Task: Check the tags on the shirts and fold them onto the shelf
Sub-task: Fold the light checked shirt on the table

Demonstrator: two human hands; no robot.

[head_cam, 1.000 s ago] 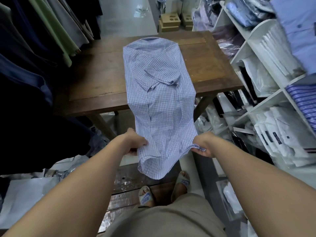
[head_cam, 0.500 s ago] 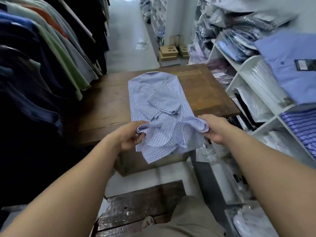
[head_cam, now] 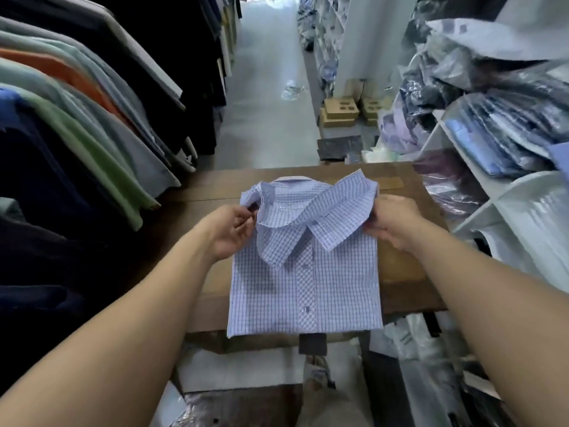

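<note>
Both hands hold the raised collar (head_cam: pixel 326 217) of the shirt (head_cam: pixel 304 291): the left hand (head_cam: pixel 232 231) pinches the collar's left end between thumb and fingers, and the right hand (head_cam: pixel 391 223) grips its right end with curled fingers. The checked blue shirt lies folded into a rectangle, buttons up, on the wooden table (head_cam: pixel 400 266), with the collar spread wide between the hands. Its near edge reaches the table's near edge or just past it, and a dark tag (head_cam: pixel 312 343) hangs below that edge. Bare wood shows on both sides of the shirt and beyond the collar. A rack of hanging shirts (head_cam: pixel 101 124) crowds the table's left side. White shelves (head_cam: pixel 480 208) stacked with bagged clothes stand just beside its right edge. Beyond the far edge an aisle (head_cam: pixel 264 87) runs open between rack and shelves, with cardboard boxes (head_cam: pixel 340 110) along its right side
</note>
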